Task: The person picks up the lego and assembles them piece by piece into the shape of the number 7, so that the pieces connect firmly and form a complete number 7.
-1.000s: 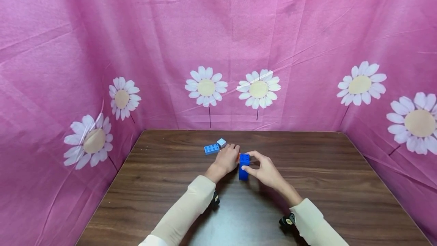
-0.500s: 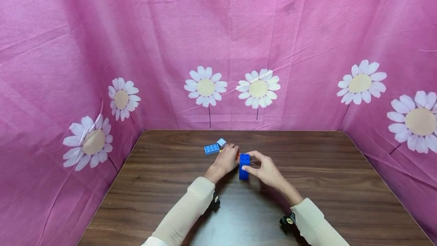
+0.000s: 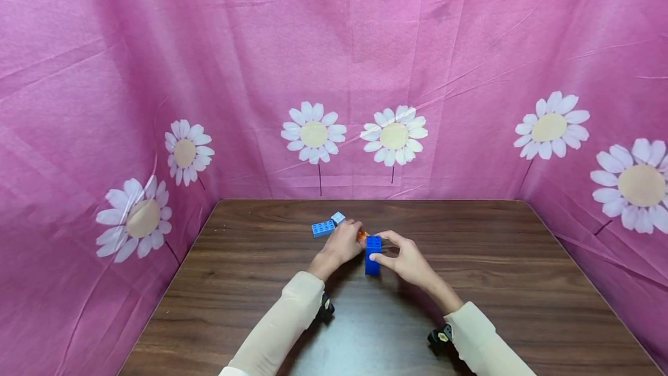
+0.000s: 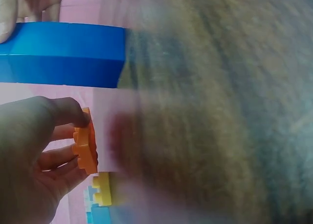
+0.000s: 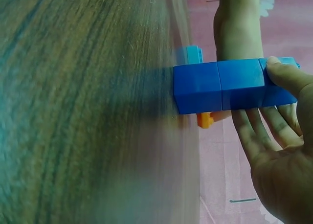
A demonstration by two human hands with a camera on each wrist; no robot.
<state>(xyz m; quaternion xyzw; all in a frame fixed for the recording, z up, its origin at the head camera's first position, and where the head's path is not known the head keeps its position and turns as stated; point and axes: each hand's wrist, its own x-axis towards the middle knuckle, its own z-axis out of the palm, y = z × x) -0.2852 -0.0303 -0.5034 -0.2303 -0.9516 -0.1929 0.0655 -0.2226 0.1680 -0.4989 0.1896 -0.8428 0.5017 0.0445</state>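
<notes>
My right hand [image 3: 409,261] grips an upright tower of dark blue building bricks [image 3: 372,269] near its top, thumb on the near side and fingers behind. In the right wrist view this blue tower has three bricks in a column, its base at the tabletop. Just left of it, my left hand [image 3: 343,243] pinches a thin orange building brick [image 4: 86,145] between thumb and fingers. The left wrist view shows the orange brick's studs, with a gap between it and the tower. From the head camera, the left hand covers most of the orange brick.
Beyond the left hand lie a long blue brick [image 3: 323,228] and a small pale blue brick [image 3: 338,217]. A yellow brick [image 4: 102,189] shows beside them in the left wrist view. A pink flowered cloth [image 3: 334,45] hangs behind the wooden table [image 3: 496,283].
The left hand has shifted slightly left and its fingers have turned, so more of the orange brick shows. The right hand and the blue tower have stayed in place.
</notes>
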